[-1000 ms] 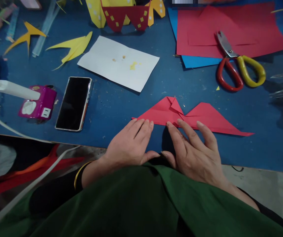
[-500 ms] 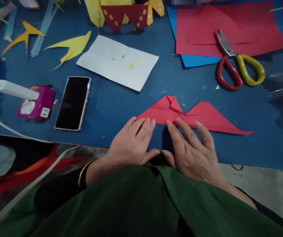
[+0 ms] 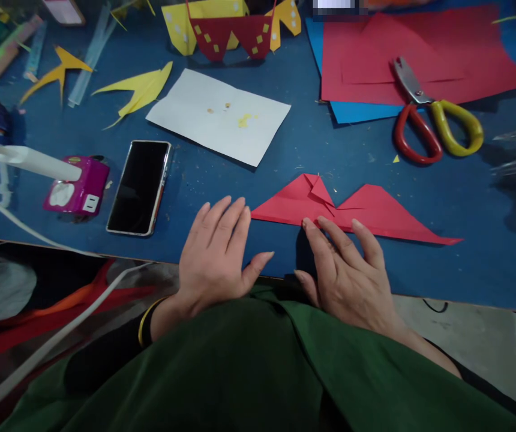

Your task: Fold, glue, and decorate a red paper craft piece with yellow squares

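A folded red paper (image 3: 361,210) lies flat on the blue table near its front edge, with two raised peaks and a small folded flap on the left peak. My left hand (image 3: 217,252) rests palm down at the paper's left tip, fingers stretched out and holding nothing. On the lower edge of the paper, around its middle, lie the fingertips of my right hand (image 3: 350,273); its fingers are spread and slightly bent. Scissors (image 3: 424,114) with one red and one yellow handle lie beyond the paper on the right.
A phone (image 3: 140,187) and a magenta power adapter (image 3: 78,186) with a white cord are at left. White paper (image 3: 222,120) holds yellow scraps. Yellow paper cutouts (image 3: 138,93), a dotted red paper piece (image 3: 233,36) and red sheets (image 3: 361,54) over blue ones lie farther back.
My left hand has slid left along the paper's lower edge to its left tip, uncovering that end. My right hand has stayed nearly in place. The view has shifted slightly.
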Tool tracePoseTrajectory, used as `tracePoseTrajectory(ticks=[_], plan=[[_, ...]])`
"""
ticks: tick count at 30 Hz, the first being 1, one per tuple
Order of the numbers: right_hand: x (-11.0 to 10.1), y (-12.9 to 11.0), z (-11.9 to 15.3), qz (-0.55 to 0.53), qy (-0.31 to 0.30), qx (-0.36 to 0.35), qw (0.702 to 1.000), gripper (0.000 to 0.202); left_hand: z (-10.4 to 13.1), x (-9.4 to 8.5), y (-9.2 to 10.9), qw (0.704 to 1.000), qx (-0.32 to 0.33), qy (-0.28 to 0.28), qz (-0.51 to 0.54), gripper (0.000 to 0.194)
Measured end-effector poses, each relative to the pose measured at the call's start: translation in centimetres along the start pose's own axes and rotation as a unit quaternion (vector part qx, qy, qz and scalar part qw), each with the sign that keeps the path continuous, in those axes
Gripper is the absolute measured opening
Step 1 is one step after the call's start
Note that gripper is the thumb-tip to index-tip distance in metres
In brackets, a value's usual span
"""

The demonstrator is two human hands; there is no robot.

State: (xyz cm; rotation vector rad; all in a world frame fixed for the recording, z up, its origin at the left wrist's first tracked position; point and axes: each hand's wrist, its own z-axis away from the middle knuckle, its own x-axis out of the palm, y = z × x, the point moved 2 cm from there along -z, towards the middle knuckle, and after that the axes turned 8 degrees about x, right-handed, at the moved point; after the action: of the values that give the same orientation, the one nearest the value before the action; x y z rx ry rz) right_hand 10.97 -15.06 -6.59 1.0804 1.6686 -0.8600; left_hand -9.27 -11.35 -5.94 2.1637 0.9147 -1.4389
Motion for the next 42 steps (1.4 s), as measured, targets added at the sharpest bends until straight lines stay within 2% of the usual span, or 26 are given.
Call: tracePoseTrajectory(ticks=[2, 4, 6, 10, 15, 21, 26, 34, 42], plan=[[0.1, 0.1, 0.1, -0.004, 0.0, 0.003, 1.0, 0.061, -0.6, 0.2, 0.5, 0.998, 0.051, -0.002, 0.034, 0.054], [0.2, 0.2, 0.2, -0.014, -0.003, 0.009, 1.0, 0.061, -1.2, 0.6, 0.9, 0.992, 0.101, -0.033, 0.068, 0.053], [0.2, 0.2, 0.2, -0.028, -0.004, 0.018, 0.999, 0.06, -1.6, 1.1, 1.0, 0.987, 0.119, -0.064, 0.083, 0.058], [0.3, 0.0, -0.3, -0.036, 0.002, 0.013, 0.999, 0.057, -1.8, 1.7, 1.0, 0.983, 0.124, -0.091, 0.096, 0.062], [0.6, -0.3, -0.8, -0.015, 0.0, -0.033, 0.999, 0.057, -1.7, 1.8, 0.9, 0.984, 0.123, -0.081, 0.097, 0.06], [0.1, 0.8, 0.3, -0.035, -0.02, 0.001, 0.999, 0.06, -1.9, 1.7, 0.9, 0.986, 0.129, -0.076, 0.072, 0.059], [-0.2, 1.4, 1.0, -0.045, -0.009, 0.03, 0.999, 0.064, -2.0, 1.6, 1.1, 0.986, 0.139, -0.078, 0.052, 0.061], [0.0, 1.5, 0.9, -0.013, -0.005, 0.007, 1.0, 0.058, -3.0, 1.9, 1.8, 0.976, 0.166, -0.123, 0.074, 0.068], [-0.3, 2.3, 1.7, 0.0, -0.008, 0.032, 0.999, 0.06, -3.4, 2.0, 2.1, 0.978, 0.163, -0.115, 0.065, 0.07]])
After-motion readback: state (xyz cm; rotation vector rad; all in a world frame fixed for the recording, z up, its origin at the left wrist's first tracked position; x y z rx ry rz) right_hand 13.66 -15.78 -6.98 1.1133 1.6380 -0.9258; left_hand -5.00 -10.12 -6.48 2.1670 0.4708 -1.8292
